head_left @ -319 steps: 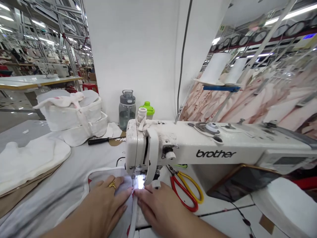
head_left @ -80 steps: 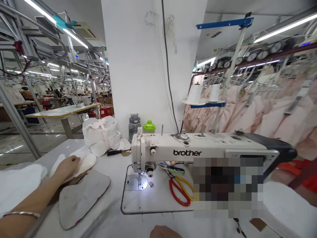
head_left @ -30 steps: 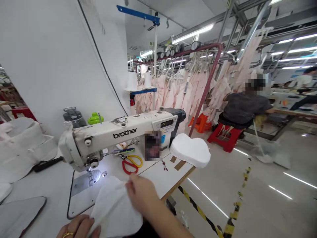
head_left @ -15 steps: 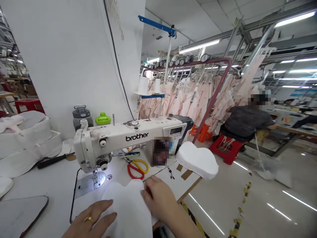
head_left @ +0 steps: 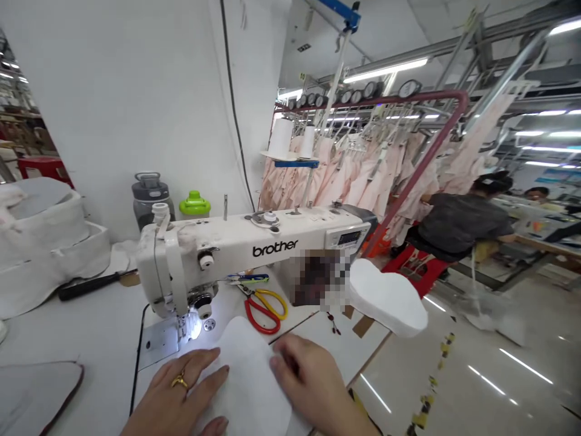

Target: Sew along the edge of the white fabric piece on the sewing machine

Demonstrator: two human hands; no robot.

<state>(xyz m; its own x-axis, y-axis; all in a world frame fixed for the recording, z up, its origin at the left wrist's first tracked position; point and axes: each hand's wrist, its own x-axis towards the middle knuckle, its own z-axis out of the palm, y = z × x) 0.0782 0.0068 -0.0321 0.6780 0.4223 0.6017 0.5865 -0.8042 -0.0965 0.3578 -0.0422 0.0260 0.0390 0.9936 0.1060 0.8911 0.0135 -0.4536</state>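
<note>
Left hand point(head_left: 179, 393), ring on one finger, lay flat and spread, palm down, on the left edge of a white fabric piece point(head_left: 247, 378); nothing was gripped, the fingers only pressed the cloth to the tabletop point(head_left: 91, 333). Right hand point(head_left: 313, 381) rested on the right edge of the same piece, fingers loosely curled with tips on the cloth; whether it pinched the edge could not be told. The piece lay near the front edge of the tabletop, just in front of the sewing machine point(head_left: 236, 248), its far rounded end close to the lit needle plate point(head_left: 167, 339) but not under the presser foot point(head_left: 184, 327). Judgement: the step in hand looked like squaring the piece for feeding. To do it well, both palms should keep the cloth flat and unwrinkled, the leading edge should slide straight toward the foot, and fingertips should stay to either side of the needle line. Red-and-yellow scissors point(head_left: 265, 306) lay just beyond the piece on the machine bed, apart from it. A stack of white pieces point(head_left: 385, 297) sat at the right edge of the tabletop. A grey piece point(head_left: 36, 387) lay at the front left corner; two bottles point(head_left: 149, 197) stood along the back edge by the wall.
</note>
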